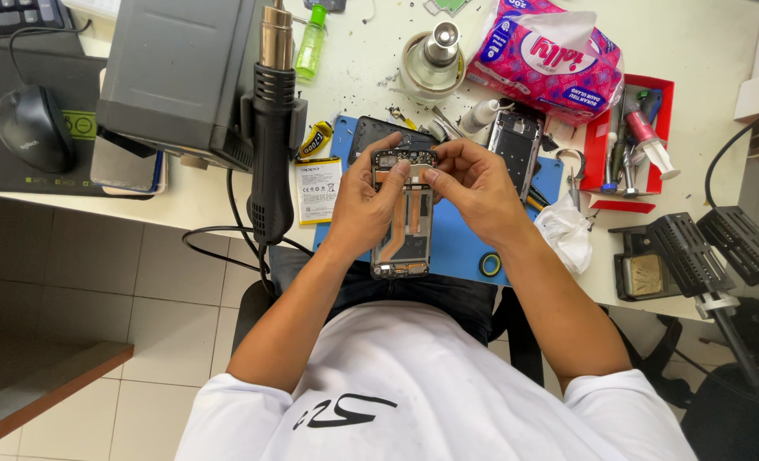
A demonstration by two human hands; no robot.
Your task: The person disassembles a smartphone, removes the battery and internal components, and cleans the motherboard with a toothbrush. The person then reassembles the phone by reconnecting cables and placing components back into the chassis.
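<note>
Head view: both hands up over the blue mat [460,243] at the table [704,38] edge. Left hand [360,205] wraps the opened phone frame [405,213] from the side, grip pressed around its left edge, thumb on the upper part. Right hand [473,183] comes in from the other side, thumb and forefinger pinched together at the frame's top end near the camera area; whether a small part sits between the fingertips, cannot tell. Frame is held upright-ish above the mat, lower end toward the person's lap, internals facing up.

Around it: dark phone panel [379,132] lying on the mat just behind the hands, second phone shell [516,141] to the right, loose battery [318,189] left of the mat, hot air gun [270,128] in its holder, red tray [665,94] of tools, tissue pack [546,51], mouse [33,128] far left.

Step looks like fine work on the top section of the frame. Next move likely needs steady left-hand support and a precise fingertip pull or press up top.
</note>
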